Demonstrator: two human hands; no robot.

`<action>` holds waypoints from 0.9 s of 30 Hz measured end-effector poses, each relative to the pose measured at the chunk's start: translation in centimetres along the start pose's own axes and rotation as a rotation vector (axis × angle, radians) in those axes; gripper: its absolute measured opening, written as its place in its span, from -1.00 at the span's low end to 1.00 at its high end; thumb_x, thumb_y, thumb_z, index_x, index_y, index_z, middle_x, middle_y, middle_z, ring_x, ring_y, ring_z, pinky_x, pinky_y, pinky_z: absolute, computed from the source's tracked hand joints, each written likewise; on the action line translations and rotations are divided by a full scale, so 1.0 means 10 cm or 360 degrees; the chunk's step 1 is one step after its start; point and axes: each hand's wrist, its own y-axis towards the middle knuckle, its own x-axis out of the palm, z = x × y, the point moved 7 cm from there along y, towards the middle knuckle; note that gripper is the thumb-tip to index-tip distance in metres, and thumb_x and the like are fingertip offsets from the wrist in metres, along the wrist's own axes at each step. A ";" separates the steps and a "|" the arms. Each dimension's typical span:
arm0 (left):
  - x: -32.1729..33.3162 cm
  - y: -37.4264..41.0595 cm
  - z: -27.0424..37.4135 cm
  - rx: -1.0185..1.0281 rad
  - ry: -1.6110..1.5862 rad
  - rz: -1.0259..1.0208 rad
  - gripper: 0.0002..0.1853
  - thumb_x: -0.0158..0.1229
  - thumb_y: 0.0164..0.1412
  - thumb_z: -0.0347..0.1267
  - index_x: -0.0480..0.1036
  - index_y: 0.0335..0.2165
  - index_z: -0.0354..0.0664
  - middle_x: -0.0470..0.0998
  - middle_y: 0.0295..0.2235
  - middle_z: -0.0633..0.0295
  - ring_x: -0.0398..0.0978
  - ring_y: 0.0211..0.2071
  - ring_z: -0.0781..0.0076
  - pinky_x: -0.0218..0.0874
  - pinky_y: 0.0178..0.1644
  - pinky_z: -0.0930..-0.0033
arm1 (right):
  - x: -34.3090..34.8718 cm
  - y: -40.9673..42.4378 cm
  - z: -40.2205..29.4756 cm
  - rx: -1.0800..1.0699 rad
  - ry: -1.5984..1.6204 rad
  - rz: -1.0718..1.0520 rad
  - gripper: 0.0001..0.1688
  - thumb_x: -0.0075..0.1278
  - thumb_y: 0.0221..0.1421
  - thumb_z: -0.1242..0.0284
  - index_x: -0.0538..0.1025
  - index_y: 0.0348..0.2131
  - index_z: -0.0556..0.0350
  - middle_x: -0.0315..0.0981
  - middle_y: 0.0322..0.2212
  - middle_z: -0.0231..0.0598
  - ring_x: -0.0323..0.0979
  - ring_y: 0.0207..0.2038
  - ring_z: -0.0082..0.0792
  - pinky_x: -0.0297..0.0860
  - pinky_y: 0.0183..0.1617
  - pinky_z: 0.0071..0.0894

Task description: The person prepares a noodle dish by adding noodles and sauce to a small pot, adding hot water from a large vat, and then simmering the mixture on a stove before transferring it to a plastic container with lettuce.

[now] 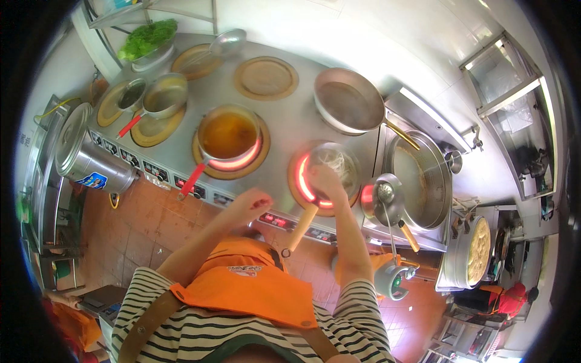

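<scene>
My right hand [327, 181] is over the near left rim of a saucepan with pale noodles [339, 164]; its fingers are blurred, and whether they hold anything is not clear. The pan sits on a red-glowing burner, its wooden handle [303, 228] pointing towards me. My left hand [255, 203] hovers near the cooktop's front edge, fingers curled, what lies inside them not visible. To its upper left, a red-handled saucepan of amber liquid [228, 134] stands on another glowing burner.
A large frying pan [348, 100] stands at the back right, beside a large steel pot [420, 179]. A ladle [386, 193] and a wooden-handled pan [394, 209] are near it. Smaller pans [164, 96] and a bowl of lettuce [150, 41] stand left. A gas cylinder [393, 282] is below right.
</scene>
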 end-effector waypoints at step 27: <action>-3.14 -2.37 -2.09 -0.0382 0.0222 0.0247 -0.79 0.04 0.12 -0.37 0.47 -0.31 -0.26 0.48 -0.35 0.03 0.44 -0.29 0.14 0.25 -0.18 0.30 | 0.60 1.97 -4.55 -0.0680 0.0680 -0.0140 -0.79 0.02 0.07 0.42 0.50 -0.30 0.17 0.50 -0.44 -0.30 0.41 -0.40 -0.53 0.31 -0.28 -0.55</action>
